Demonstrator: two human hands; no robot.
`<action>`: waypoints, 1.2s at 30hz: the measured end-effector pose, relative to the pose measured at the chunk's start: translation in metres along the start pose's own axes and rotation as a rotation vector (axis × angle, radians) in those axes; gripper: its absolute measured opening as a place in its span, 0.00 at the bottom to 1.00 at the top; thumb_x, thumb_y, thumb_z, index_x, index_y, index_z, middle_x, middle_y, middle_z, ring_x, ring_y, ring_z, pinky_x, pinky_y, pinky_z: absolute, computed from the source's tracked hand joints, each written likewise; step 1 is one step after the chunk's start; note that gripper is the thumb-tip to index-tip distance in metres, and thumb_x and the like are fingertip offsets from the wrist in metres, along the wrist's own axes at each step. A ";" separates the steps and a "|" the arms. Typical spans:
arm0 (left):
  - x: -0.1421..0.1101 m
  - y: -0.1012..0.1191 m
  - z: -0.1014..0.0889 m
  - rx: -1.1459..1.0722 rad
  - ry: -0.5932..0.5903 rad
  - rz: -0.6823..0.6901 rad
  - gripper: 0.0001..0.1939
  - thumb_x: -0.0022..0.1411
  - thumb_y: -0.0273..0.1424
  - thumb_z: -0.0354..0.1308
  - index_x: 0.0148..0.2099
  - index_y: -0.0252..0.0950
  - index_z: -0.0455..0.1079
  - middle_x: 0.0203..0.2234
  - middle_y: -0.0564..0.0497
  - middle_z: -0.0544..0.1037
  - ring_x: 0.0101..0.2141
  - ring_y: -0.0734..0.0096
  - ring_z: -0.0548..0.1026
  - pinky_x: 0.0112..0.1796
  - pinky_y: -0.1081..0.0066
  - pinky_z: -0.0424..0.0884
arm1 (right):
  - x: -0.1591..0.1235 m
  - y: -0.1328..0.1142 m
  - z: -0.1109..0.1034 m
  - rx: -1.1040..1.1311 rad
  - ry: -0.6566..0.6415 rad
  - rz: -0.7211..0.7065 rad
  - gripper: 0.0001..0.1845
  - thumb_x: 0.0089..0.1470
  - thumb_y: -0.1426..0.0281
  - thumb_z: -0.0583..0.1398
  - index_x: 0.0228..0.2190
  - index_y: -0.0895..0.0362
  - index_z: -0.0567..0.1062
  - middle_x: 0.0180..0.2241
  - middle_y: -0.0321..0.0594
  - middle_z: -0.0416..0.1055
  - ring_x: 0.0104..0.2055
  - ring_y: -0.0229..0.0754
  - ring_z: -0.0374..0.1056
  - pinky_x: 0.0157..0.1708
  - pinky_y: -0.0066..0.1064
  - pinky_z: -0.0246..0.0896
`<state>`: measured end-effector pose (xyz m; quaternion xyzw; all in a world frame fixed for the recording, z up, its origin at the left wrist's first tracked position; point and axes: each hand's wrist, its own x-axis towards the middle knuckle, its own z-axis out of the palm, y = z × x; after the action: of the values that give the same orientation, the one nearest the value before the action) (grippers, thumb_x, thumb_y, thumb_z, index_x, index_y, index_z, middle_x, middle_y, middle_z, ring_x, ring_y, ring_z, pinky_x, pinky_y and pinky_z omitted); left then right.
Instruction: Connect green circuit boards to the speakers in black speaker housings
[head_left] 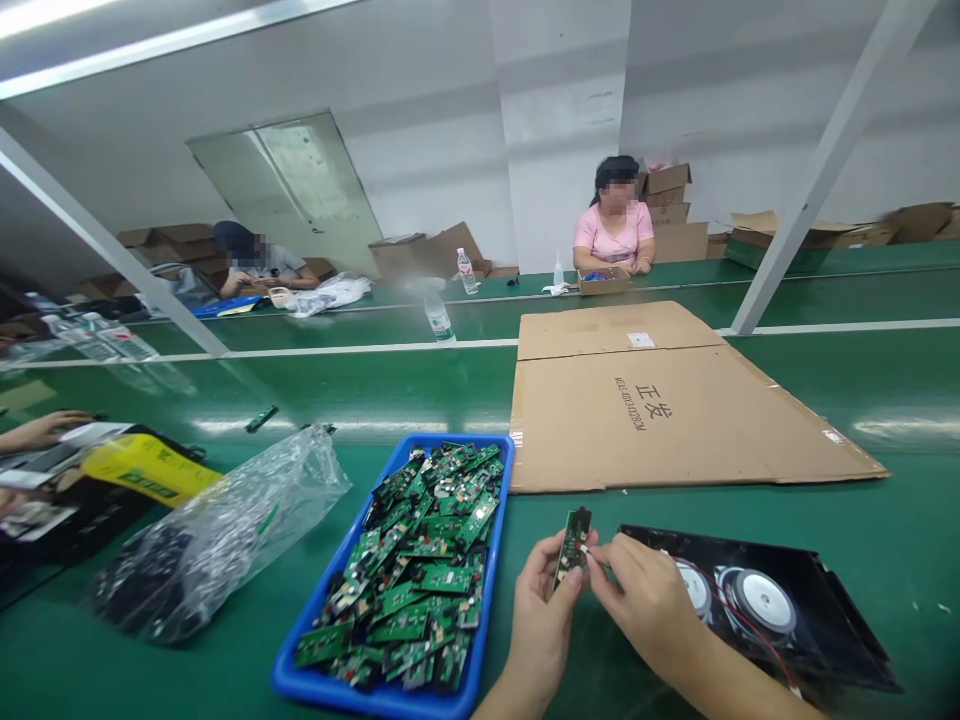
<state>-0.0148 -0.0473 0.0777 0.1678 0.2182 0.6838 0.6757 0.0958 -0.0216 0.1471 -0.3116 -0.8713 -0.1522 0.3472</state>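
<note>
Live on my feed: the left hand [541, 610] had a small circuit board [574, 545] gripped between thumb and fingers, tilted upright over the near edge of the tabletop [420, 400], between the blue tray [496, 530] and the black panel [840, 630]. And the right hand [649, 590]? Pinched narrow at the board's face, on what looked like a small pale part [583, 549]!

Now the danger, as I judged it: one grip alone steadied that board, so a hard push from the right could twist it loose or crack a component. Dropped leftward, it could get lost among the loose boards [442, 578] heaped in the tray; rightward, it could strike the speakers [761, 600], where a red wire [780, 665] lay ready to snag the forearm.

Over to the lettering: the cardboard sheet [577, 430], toward the tabletop's far edge, read "正发", with "MEAS" and figures ending in "CM" alongside. The yellow packaging [150, 468] by the left edge was too blurred to read, the bottle [439, 318] label too small
</note>
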 end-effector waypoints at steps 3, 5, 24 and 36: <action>0.000 -0.003 -0.002 0.030 -0.030 0.025 0.17 0.51 0.32 0.69 0.45 0.40 0.73 0.45 0.46 0.79 0.49 0.59 0.74 0.52 0.60 0.70 | 0.001 -0.001 -0.001 0.010 0.008 -0.004 0.12 0.64 0.77 0.51 0.27 0.59 0.65 0.22 0.34 0.58 0.24 0.35 0.55 0.26 0.27 0.47; -0.001 -0.004 -0.003 0.075 -0.047 0.038 0.17 0.53 0.33 0.68 0.45 0.39 0.73 0.46 0.45 0.78 0.51 0.57 0.73 0.54 0.59 0.68 | 0.001 -0.001 -0.001 0.017 0.013 -0.006 0.12 0.64 0.77 0.51 0.27 0.59 0.65 0.22 0.34 0.58 0.24 0.35 0.55 0.25 0.27 0.48; 0.009 0.007 0.003 0.062 0.038 -0.101 0.11 0.50 0.36 0.68 0.34 0.36 0.73 0.28 0.52 0.79 0.29 0.72 0.74 0.29 0.76 0.70 | 0.008 0.007 -0.008 -0.049 -0.288 0.043 0.21 0.68 0.69 0.43 0.25 0.56 0.65 0.22 0.37 0.65 0.25 0.38 0.61 0.25 0.29 0.50; 0.006 0.030 0.008 0.289 -0.257 -0.249 0.22 0.41 0.29 0.75 0.39 0.32 0.73 0.37 0.39 0.82 0.39 0.53 0.79 0.36 0.67 0.74 | -0.048 0.093 -0.105 0.023 -0.706 0.415 0.21 0.42 0.86 0.55 0.34 0.52 0.72 0.27 0.34 0.71 0.27 0.38 0.67 0.23 0.23 0.50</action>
<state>-0.0366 -0.0401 0.0995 0.3202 0.2450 0.5298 0.7462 0.2368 -0.0227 0.1925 -0.5099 -0.8573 0.0468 0.0537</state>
